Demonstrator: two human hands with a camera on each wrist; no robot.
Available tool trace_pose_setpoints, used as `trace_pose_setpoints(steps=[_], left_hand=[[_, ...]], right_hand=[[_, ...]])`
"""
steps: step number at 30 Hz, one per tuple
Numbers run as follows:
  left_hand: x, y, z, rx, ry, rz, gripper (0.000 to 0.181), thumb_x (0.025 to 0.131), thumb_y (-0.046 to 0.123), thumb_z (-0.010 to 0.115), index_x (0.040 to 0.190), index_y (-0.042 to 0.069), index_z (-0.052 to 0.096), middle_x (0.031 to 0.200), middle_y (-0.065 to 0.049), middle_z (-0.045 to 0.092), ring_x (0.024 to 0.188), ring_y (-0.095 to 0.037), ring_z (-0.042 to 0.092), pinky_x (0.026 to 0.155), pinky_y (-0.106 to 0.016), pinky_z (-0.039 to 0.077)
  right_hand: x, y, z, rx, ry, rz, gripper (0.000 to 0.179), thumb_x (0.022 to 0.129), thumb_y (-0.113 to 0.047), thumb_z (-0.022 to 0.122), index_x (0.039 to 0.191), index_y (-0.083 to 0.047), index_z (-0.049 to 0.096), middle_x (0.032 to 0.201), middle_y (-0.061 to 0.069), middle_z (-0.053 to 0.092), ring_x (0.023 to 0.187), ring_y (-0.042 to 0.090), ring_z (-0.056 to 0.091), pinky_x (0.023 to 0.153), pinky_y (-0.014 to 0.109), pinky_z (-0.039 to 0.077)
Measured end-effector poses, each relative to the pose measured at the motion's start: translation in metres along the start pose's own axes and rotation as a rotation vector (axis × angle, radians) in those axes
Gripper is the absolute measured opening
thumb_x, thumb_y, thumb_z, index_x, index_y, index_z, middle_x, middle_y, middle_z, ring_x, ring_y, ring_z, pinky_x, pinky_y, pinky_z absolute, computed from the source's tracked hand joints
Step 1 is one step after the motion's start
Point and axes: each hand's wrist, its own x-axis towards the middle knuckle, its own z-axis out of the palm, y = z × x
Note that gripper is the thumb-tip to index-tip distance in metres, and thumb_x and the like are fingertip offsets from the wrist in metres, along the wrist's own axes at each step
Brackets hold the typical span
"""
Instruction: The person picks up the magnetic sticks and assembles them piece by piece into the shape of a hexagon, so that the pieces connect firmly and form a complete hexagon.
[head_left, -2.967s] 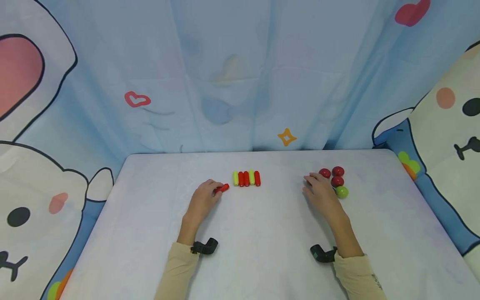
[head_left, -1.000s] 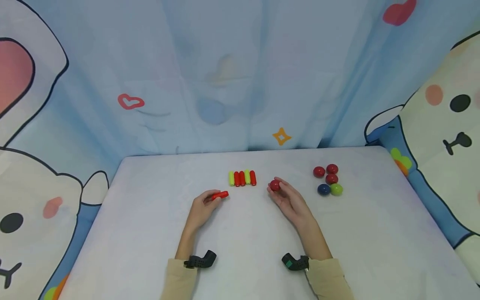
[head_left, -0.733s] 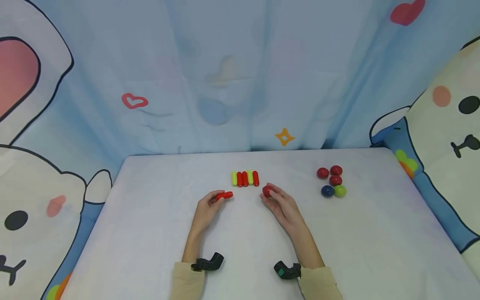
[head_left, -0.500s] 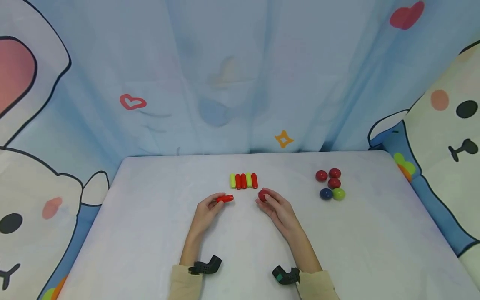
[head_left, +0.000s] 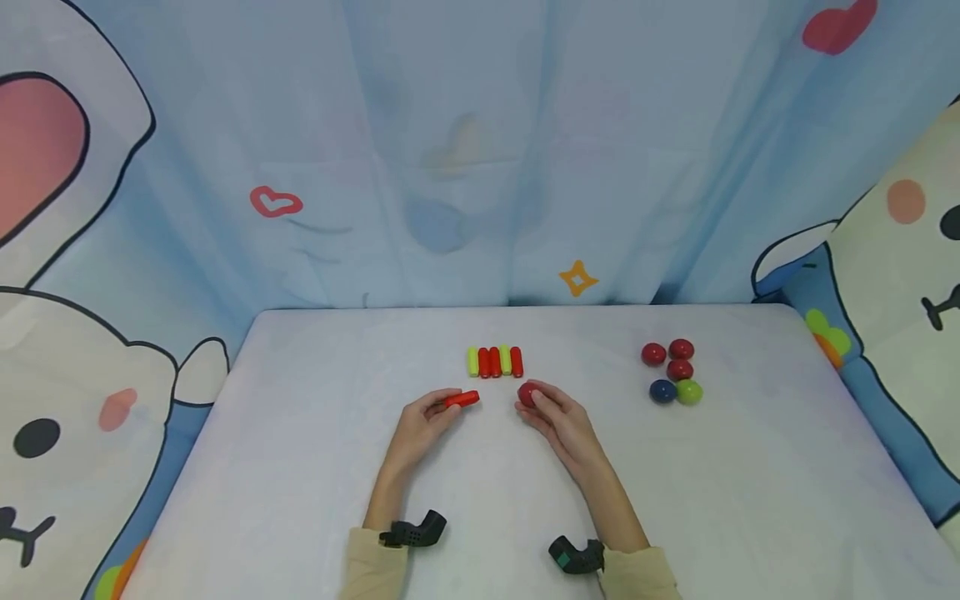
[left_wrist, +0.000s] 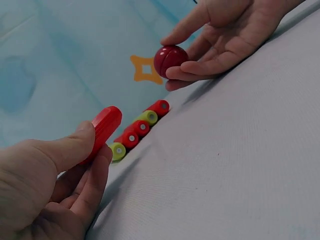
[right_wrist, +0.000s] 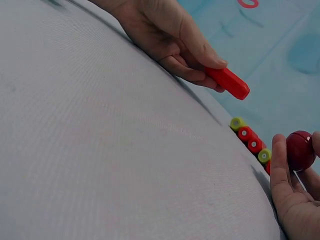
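Observation:
My left hand [head_left: 420,427] pinches a short red rod [head_left: 464,399] between thumb and fingers, its free end pointing right. My right hand [head_left: 567,433] holds a dark red ball [head_left: 527,393] at its fingertips, with a seam line showing in the left wrist view. Rod and ball face each other across a small gap, above the white table [head_left: 480,500]. Just behind them several red and yellow-green rods [left_wrist: 142,127] lie side by side in a row; small pale dots mark their near ends.
Toward the back right, several red balls [head_left: 680,370] sit grouped with one blue ball [head_left: 663,392] and one green ball [head_left: 689,392]. A blue printed curtain [head_left: 420,150] hangs right behind the table's far edge.
My right hand has left the ball group with a red ball and moved left toward the rod, uncovering the blue ball. The left hand has shifted slightly nearer and right, still holding the rod.

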Motion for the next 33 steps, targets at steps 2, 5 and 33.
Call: trace_pose_setpoints(steps=[2, 5, 33], left_hand=[[0.001, 0.0, 0.001, 0.005, 0.003, 0.005, 0.035, 0.092, 0.03, 0.065, 0.123, 0.014, 0.066, 0.121, -0.009, 0.067, 0.1, -0.014, 0.066, 0.089, -0.023, 0.055], [0.002, 0.0, 0.001, -0.02, -0.002, -0.009, 0.034, 0.092, 0.03, 0.066, 0.123, 0.018, 0.066, 0.124, -0.005, 0.066, 0.105, -0.015, 0.065, 0.092, -0.025, 0.054], [0.002, 0.0, 0.002, -0.009, -0.02, -0.031, 0.029, 0.092, 0.03, 0.066, 0.12, 0.023, 0.067, 0.119, -0.002, 0.068, 0.099, -0.015, 0.063, 0.086, -0.017, 0.05]], right_hand=[[-0.001, 0.0, 0.0, -0.002, -0.004, -0.004, 0.062, 0.093, -0.033, 0.065, 0.144, -0.009, 0.038, 0.141, 0.013, 0.046, 0.108, 0.011, 0.066, 0.093, 0.025, 0.053], [-0.001, -0.001, 0.001, -0.018, 0.014, -0.017, 0.062, 0.092, -0.035, 0.065, 0.142, -0.009, 0.041, 0.139, 0.013, 0.048, 0.106, 0.01, 0.066, 0.092, 0.024, 0.054], [-0.002, 0.017, 0.025, -0.178, 0.048, -0.096, 0.059, 0.088, -0.032, 0.07, 0.138, -0.012, 0.046, 0.139, 0.01, 0.05, 0.12, 0.021, 0.06, 0.091, 0.026, 0.054]])
